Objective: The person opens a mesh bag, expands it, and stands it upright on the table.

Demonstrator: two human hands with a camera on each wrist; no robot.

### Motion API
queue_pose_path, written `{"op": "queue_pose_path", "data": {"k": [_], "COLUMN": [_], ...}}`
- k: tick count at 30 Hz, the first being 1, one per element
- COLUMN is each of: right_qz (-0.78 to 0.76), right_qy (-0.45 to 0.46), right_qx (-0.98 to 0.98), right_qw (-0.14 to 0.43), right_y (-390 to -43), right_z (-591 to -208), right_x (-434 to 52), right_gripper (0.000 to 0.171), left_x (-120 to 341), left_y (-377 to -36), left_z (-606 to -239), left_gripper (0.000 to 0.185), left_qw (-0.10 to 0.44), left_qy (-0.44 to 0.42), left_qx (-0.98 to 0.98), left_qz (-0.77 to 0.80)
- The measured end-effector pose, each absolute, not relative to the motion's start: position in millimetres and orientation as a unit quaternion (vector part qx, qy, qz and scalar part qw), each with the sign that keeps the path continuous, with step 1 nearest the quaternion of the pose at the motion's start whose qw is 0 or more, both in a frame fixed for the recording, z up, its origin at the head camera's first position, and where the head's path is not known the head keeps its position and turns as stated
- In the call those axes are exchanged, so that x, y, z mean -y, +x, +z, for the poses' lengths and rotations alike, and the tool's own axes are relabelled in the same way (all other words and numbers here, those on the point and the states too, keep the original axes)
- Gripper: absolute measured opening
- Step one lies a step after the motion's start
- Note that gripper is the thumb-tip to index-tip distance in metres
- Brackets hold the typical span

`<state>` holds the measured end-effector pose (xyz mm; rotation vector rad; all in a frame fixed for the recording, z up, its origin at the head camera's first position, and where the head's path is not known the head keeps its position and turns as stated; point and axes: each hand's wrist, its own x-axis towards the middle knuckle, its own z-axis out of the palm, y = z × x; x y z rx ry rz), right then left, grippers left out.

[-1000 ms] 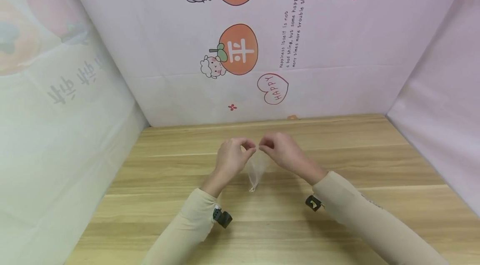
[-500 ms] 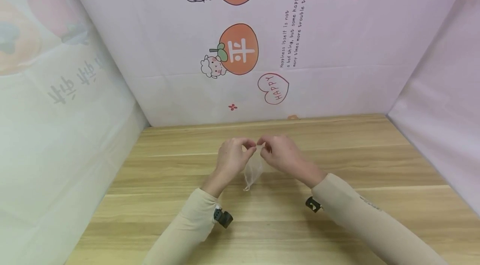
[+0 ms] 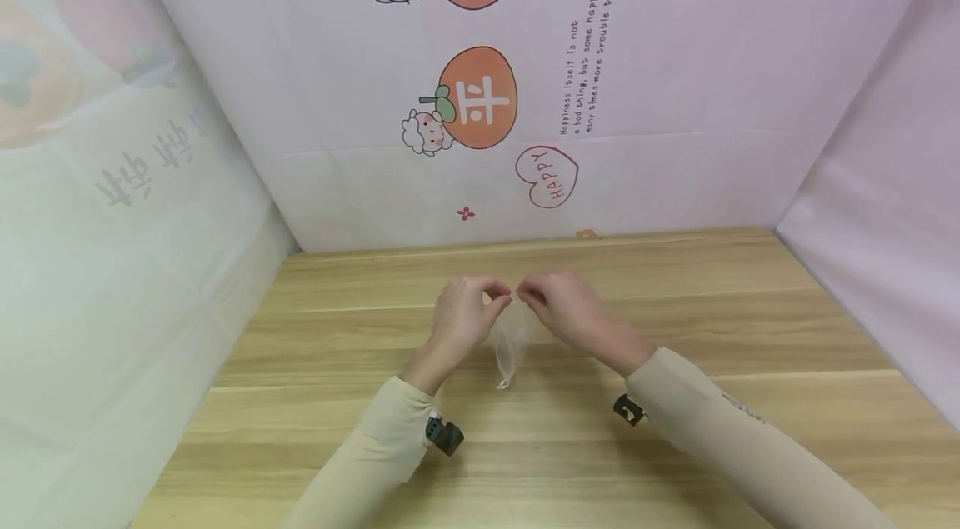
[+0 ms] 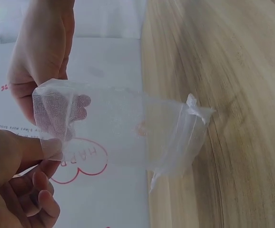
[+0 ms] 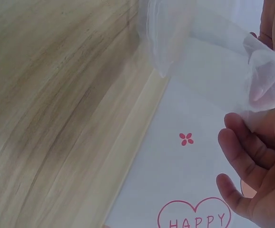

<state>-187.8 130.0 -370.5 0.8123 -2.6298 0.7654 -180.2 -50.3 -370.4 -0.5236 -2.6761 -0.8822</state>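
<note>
A sheer white mesh bag [image 3: 512, 341] hangs above the table between my two hands. My left hand [image 3: 459, 316] pinches its top edge between thumb and forefinger, other fingers curled loosely. On the other side, my right hand [image 3: 566, 308] pinches the same edge, fingertips close to the left ones. Through the mesh bag [image 4: 113, 118] in the left wrist view, the right hand's fingers show at the mouth. Its lower end is gathered and creased, with small tips poking out at the corners. The right wrist view has the bag's rim [image 5: 266, 80] crumpled at the right fingertips.
Below the hands lies a wood-grain table [image 3: 540, 454]. White printed cloth [image 3: 645, 96] rises behind it, with more cloth walls at left and right. A dark wrist camera [image 3: 445, 434] sits on the left sleeve, another dark device [image 3: 628, 409] by the right cuff.
The right hand moved slightly left toward the left hand, then back right. The bag's lower end swung left and returned, its mesh spreading midway and narrowing again. The left hand stayed nearly still.
</note>
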Motion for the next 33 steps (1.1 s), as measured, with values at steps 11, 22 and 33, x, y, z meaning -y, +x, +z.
{"op": "queue_pose_path", "data": {"k": [11, 22, 33], "right_qz": [0.26, 0.262, 0.311], "right_qy": [0.266, 0.243, 0.198], "right_qx": [0.918, 0.927, 0.925], "right_qw": [0.14, 0.115, 0.088], "right_y": [-186.2, -183.0, -187.0], "right_z": [-370.0, -366.1, -365.8], "right_x": [-126.4, -121.8, -124.5], "right_gripper": [0.008, 0.012, 0.015], "left_x": [47.2, 47.0, 55.4], "left_y": [-178.9, -178.1, -173.8], "left_z": [-368.5, -371.3, -374.9], "left_gripper": [0.007, 0.01, 0.044], "left_qw": [0.146, 0.168, 0.034], "left_qy": [-0.183, -0.19, -0.118], "left_qx": [0.923, 0.918, 0.94], "left_qz": [-0.305, -0.305, -0.319]}}
